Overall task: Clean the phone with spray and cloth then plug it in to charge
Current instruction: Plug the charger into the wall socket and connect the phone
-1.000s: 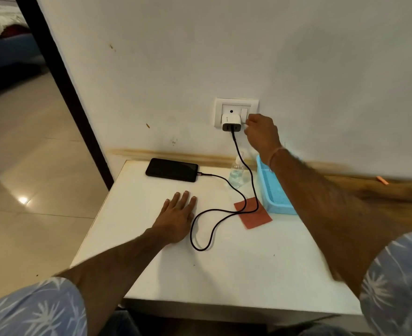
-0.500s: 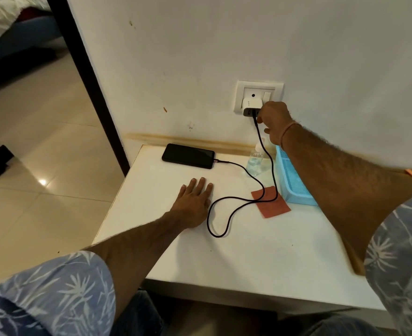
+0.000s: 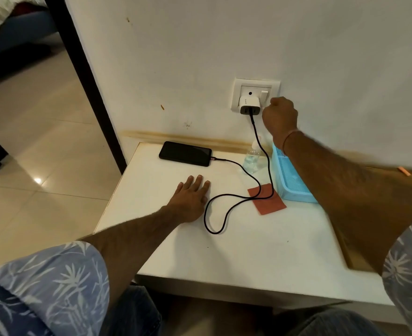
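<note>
**Phone on the cable, right hand at the wall socket**

The phone (image 3: 185, 154) lies flat and face up at the back left of the white table (image 3: 248, 251), a black glossy slab with rounded corners. It is well apart from both hands. A thin black cable (image 3: 234, 202) is plugged into its right end, loops across the tabletop and climbs to a white blocky charger (image 3: 249, 106) seated in the white socket plate (image 3: 255, 95) on the wall.

The right hand (image 3: 281, 115) is raised just beside the charger and below the plate's rocker switch (image 3: 263, 95). Its fingers are curled in with the back of the hand toward the camera, and whether they touch or pinch anything cannot be told.

The left hand (image 3: 190, 200) rests palm down on the table with its fingers straight and together, holding nothing, near the cable's loop and in front of the phone.

A flat, matte red-orange cloth (image 3: 266, 200) lies under the cable, next to a pale blue perforated plastic basket (image 3: 292, 180). A small clear spray bottle (image 3: 252, 158) stands upright against the wall, between the phone and the basket.
</note>
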Demonstrator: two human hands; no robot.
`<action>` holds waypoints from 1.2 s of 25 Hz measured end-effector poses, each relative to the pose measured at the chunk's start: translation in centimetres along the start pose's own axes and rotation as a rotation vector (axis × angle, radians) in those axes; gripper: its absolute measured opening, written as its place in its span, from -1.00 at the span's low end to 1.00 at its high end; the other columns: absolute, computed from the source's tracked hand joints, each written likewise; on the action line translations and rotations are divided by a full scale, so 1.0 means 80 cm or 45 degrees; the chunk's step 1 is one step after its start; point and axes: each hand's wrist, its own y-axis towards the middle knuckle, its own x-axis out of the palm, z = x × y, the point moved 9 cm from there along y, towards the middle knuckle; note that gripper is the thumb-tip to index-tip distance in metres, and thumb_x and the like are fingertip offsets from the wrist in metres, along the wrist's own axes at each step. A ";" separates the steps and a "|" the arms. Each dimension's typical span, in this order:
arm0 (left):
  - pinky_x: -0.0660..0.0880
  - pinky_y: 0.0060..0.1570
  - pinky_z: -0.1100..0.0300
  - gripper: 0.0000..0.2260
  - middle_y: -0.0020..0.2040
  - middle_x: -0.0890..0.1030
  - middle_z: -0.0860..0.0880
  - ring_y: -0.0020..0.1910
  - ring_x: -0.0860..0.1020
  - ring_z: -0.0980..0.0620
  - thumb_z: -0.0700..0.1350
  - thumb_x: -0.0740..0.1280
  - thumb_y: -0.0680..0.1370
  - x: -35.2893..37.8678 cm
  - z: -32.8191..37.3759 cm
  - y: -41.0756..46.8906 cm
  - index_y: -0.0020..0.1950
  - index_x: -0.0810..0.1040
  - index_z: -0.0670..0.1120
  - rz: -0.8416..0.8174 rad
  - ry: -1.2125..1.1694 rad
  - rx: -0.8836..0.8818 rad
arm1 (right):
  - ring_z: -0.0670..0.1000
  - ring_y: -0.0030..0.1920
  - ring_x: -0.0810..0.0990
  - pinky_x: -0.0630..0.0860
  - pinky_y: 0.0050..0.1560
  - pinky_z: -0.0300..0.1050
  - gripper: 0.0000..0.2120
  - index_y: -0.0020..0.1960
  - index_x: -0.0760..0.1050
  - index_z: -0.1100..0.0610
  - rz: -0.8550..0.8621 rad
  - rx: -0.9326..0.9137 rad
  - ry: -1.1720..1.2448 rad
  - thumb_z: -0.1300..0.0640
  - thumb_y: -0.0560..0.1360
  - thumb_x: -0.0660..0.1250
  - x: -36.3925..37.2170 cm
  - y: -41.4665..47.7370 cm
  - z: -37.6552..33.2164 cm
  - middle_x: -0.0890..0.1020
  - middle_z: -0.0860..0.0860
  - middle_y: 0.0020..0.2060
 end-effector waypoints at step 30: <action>0.34 0.09 0.22 -0.63 0.16 0.55 -0.08 0.18 0.46 -0.06 -0.26 0.44 0.50 -0.089 -0.139 0.014 0.28 0.61 -0.02 0.164 -0.170 -0.048 | 0.13 0.01 0.56 0.43 -0.01 -0.05 -0.83 0.07 0.60 0.07 -0.718 -0.877 -1.082 0.09 0.51 0.32 0.218 -0.121 0.100 0.62 0.07 -0.02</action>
